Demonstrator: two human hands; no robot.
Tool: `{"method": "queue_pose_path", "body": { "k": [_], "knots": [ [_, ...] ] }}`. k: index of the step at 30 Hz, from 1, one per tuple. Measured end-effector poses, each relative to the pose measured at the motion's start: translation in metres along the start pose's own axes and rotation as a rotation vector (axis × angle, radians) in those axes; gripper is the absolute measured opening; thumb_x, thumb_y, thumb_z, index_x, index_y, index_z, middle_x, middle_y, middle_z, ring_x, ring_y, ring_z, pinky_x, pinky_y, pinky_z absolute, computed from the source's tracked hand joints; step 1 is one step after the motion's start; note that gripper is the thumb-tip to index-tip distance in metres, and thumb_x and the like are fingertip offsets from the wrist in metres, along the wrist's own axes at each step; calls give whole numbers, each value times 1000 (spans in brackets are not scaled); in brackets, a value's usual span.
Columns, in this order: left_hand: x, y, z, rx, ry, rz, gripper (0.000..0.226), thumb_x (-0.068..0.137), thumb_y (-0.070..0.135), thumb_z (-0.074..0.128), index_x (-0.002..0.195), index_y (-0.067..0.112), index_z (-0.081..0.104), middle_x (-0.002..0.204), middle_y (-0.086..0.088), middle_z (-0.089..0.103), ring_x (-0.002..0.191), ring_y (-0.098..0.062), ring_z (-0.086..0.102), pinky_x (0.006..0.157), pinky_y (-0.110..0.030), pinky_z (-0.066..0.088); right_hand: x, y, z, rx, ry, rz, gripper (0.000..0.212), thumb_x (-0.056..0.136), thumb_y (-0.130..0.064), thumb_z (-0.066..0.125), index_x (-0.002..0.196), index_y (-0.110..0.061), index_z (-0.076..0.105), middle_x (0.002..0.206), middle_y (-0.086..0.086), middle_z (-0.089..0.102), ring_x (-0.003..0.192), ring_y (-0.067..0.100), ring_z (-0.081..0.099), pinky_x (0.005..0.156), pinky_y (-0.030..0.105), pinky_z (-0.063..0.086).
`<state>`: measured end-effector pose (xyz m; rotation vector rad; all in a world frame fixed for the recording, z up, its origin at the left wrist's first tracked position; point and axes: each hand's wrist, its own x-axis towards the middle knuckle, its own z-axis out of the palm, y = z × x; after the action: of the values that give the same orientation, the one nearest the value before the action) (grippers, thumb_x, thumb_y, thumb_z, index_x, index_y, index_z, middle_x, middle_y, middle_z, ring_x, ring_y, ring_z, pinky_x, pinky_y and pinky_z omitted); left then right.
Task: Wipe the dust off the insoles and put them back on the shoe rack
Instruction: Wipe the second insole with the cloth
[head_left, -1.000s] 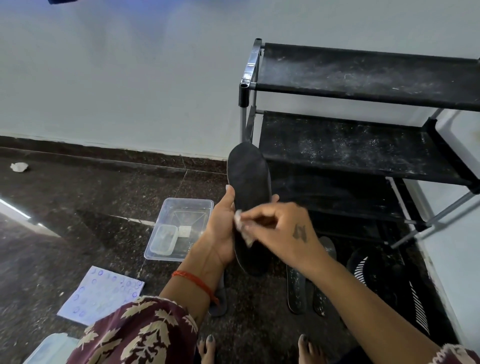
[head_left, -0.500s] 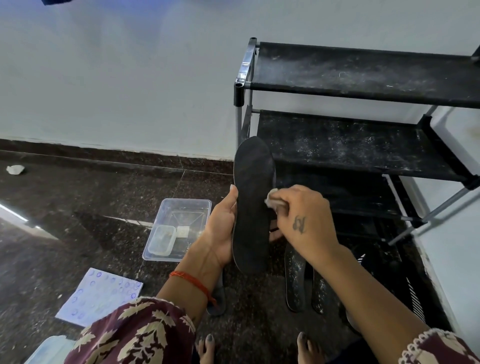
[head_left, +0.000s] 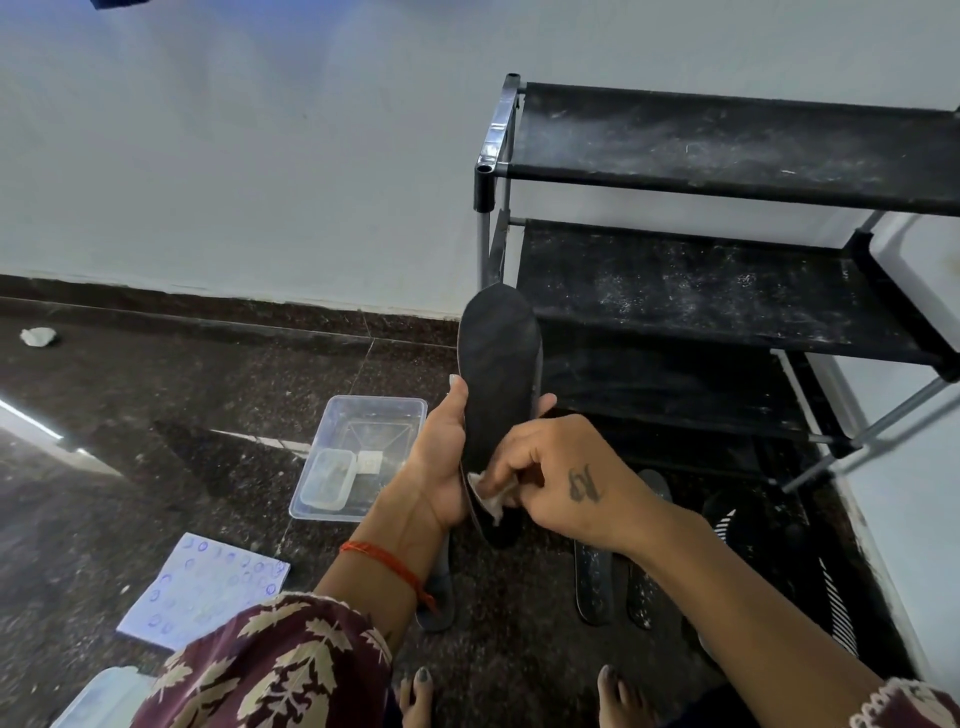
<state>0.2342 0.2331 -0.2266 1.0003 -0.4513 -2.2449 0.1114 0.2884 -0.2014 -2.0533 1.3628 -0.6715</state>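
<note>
Head view, nearest to me: two bare feet (head_left: 519, 696) at the bottom edge on the dark speckled floor (head_left: 156, 415), and a maroon leaf-print sleeve (head_left: 270, 670) on the left arm with a red thread (head_left: 387, 564) round the wrist. By the sleeve I see a sheet of paper with blue circles (head_left: 202, 590) lying flat on the floor.

Above that, my left hand (head_left: 439, 462) grips a black insole (head_left: 496, 374) at its lower half, thumb on the left edge and fingertips showing past the right edge, holding it nearly upright with the toe end up. My right hand (head_left: 563, 480) pinches a small white wipe (head_left: 491, 496) between thumb and fingers and presses it against the insole's heel end. The hand's back carries a small tattoo.

On the floor below the right forearm lie two more dusty insoles (head_left: 615, 582) side by side, and another dark one (head_left: 439, 597) shows partly under the left wrist. Left of the hands sits a clear plastic tub (head_left: 363, 415) with a smaller clear box (head_left: 327, 478) in it.

Beyond, the black shoe rack (head_left: 727, 291) stands against the white wall (head_left: 234, 156), its fabric shelves streaked with pale dust. Far left, a crumpled white scrap (head_left: 37, 336) lies near the skirting.
</note>
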Motion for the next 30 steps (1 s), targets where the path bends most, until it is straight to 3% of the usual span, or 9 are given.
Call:
{"method": "queue_pose_path", "body": {
  "k": [2, 5, 8, 12, 15, 18, 21, 26, 30],
  "knots": [
    [1, -1, 0, -6, -16, -4, 77, 95, 63, 22, 132, 2, 52, 127, -19, 60, 115, -28, 58, 94, -39, 47, -2, 3, -3, -108, -18, 5, 22, 71, 2, 61, 77, -13, 76, 84, -3, 71, 79, 9, 63, 74, 29, 54],
    [2, -4, 3, 33, -28, 33, 66, 96, 57, 28, 113, 4, 65, 105, -15, 70, 91, -25, 69, 80, -37, 53, -2, 8, -4, -279, 201, 0, 14, 73, -6, 62, 75, -10, 75, 78, 3, 69, 74, 18, 63, 70, 28, 52],
    [1, -6, 5, 72, -60, 7, 66, 97, 54, 30, 94, 5, 75, 91, -13, 72, 78, -23, 71, 72, -33, 55, 1, 10, -2, -220, 332, 85, 19, 69, 1, 67, 79, -13, 75, 80, 1, 68, 74, 14, 63, 67, 28, 52],
    [2, -7, 5, 18, -37, -18, 67, 98, 49, 32, 84, -2, 73, 81, -16, 72, 64, -24, 71, 51, -29, 57, 2, 2, 7, 29, 233, 131, 17, 72, -6, 73, 82, -20, 73, 83, -8, 66, 74, 6, 62, 72, 22, 51],
    [1, -3, 1, -56, -20, -4, 66, 99, 50, 27, 107, -3, 66, 98, -19, 71, 84, -27, 71, 77, -34, 58, -2, -9, 5, 196, 84, 63, 20, 72, 4, 69, 80, -14, 73, 83, -6, 66, 75, 5, 63, 68, 16, 51],
    [2, -1, -5, -101, -47, -15, 66, 98, 55, 26, 131, 4, 50, 124, -17, 62, 124, -33, 51, 111, -44, 32, -6, -12, -1, 119, -82, -14, 30, 67, 11, 59, 75, -14, 75, 82, -8, 65, 77, 5, 62, 69, 19, 52],
    [4, -1, -5, -93, -60, -26, 68, 97, 58, 26, 133, 5, 50, 123, -17, 62, 117, -32, 56, 104, -45, 38, -7, -8, -6, -88, -143, -33, 29, 65, 7, 59, 75, -15, 75, 84, -7, 67, 77, 4, 61, 70, 16, 50],
    [4, -3, -1, -27, -53, 72, 54, 96, 44, 38, 111, 0, 63, 102, -19, 69, 86, -28, 68, 78, -37, 56, -4, 4, -6, -158, 164, 21, 16, 69, -3, 66, 73, -17, 75, 79, -3, 68, 74, 9, 62, 69, 28, 53],
    [0, -6, 2, -27, -175, -32, 56, 89, 47, 42, 102, -2, 66, 86, -19, 57, 77, -26, 57, 76, -33, 56, 0, 8, -2, -28, 284, 115, 17, 72, -6, 72, 81, -20, 74, 83, -7, 67, 76, 6, 62, 70, 32, 54]
  ]
}}
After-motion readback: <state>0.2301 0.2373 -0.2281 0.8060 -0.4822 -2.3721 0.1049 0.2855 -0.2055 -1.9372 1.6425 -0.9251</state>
